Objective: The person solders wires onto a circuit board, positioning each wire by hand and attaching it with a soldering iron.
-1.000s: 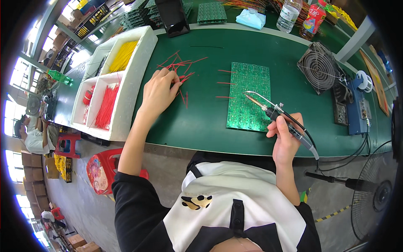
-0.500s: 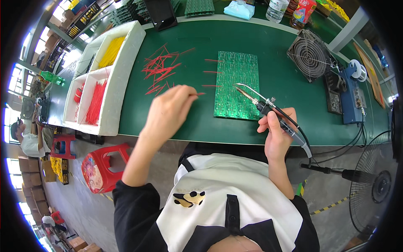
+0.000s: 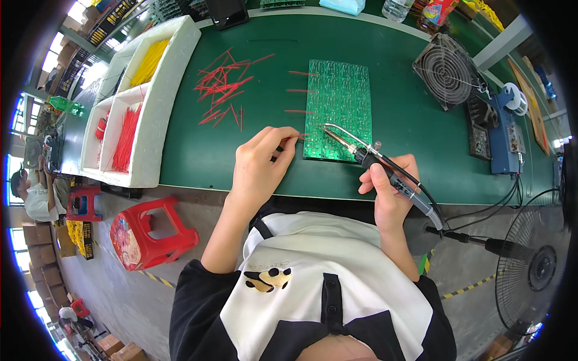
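My left hand (image 3: 262, 162) pinches a short red wire (image 3: 303, 136) at the left edge of the green circuit board panel (image 3: 338, 108). Three other red wires (image 3: 298, 91) stick out from that edge farther up. In my right hand (image 3: 390, 183) is a soldering iron (image 3: 361, 155) with a thin metal feed tube alongside. Its tip points left over the lower part of the panel, close to the pinched wire's end; whether they touch I cannot tell. A loose pile of red wires (image 3: 221, 84) lies on the green table to the left.
A white foam box (image 3: 170, 102) with red and yellow wires stands on the left. At the right are a small fan (image 3: 447, 71) and a blue soldering station (image 3: 503, 135) with cables. A phone (image 3: 227, 12) and bottles (image 3: 397, 9) line the back. A red stool (image 3: 150, 234) stands below.
My left hand has moved right with its red wire, up to the panel's edge. The soldering iron has shifted left and slightly down across the panel. The whole view has shifted a little.
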### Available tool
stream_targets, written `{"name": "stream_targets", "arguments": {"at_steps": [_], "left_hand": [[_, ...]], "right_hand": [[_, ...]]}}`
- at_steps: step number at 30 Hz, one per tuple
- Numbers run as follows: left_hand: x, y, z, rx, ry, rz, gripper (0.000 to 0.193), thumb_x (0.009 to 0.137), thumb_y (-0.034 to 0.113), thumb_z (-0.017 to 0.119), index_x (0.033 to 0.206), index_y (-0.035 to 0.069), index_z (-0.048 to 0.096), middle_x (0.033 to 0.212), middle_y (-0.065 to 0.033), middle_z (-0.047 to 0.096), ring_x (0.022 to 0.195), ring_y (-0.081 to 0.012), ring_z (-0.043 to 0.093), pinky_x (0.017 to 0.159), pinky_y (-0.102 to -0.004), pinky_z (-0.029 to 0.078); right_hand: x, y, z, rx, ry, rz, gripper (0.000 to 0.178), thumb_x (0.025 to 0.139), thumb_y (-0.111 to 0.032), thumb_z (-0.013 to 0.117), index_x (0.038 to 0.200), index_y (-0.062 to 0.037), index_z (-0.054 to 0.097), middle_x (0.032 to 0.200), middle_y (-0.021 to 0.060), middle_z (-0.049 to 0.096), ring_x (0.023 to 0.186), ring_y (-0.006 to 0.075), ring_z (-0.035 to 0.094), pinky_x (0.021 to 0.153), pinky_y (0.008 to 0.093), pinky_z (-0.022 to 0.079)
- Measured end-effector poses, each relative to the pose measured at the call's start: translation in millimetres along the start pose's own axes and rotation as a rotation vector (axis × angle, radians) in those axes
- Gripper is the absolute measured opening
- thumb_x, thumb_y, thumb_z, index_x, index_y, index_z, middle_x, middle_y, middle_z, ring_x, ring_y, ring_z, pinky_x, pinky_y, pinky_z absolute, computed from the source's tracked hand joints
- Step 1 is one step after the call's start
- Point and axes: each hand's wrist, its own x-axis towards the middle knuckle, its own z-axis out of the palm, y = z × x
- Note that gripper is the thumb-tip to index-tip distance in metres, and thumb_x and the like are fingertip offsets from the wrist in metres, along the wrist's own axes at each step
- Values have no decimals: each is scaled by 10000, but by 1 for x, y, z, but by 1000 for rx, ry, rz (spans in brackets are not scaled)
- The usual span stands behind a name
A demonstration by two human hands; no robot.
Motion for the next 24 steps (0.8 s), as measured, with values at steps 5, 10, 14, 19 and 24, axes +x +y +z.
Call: {"name": "stream_targets", "arguments": {"at_steps": [5,10,14,19,24], "left_hand": [[1,0,1,42,19,51,106,779,-50,613,863,10,639,785,-66,647,647,-134,622,552,-239,526],[1,-2,2,51,116,64,99,787,-47,609,859,14,640,784,-63,645,645,-143,621,563,-245,521],[4,-6,2,89,-2,53,83,798,-38,603,857,13,632,790,-63,645,646,-153,620,569,-253,514],[5,-5,4,45,-11,-7,71,807,-26,599,864,13,616,798,-70,643,642,-168,620,563,-257,509],[4,-9,4,97,-13,29,69,792,-6,613,853,24,629,767,-78,628,616,-215,600,550,-287,487]], "right_hand": [[0,0,1,3,-1,27,197,830,-60,640,856,-1,454,698,121,604,542,119,585,490,221,495],[1,3,1,-30,32,-60,155,847,-72,599,882,-5,464,638,138,591,444,132,525,437,219,427],[0,2,3,-68,26,-47,155,846,-69,600,882,-4,464,638,139,592,445,133,526,439,219,428],[0,2,3,-60,13,-27,151,842,-61,604,877,-6,468,634,139,591,442,136,531,427,221,429],[0,0,0,1,-14,29,224,826,-75,654,847,1,444,689,129,595,539,128,582,469,226,486]]}}
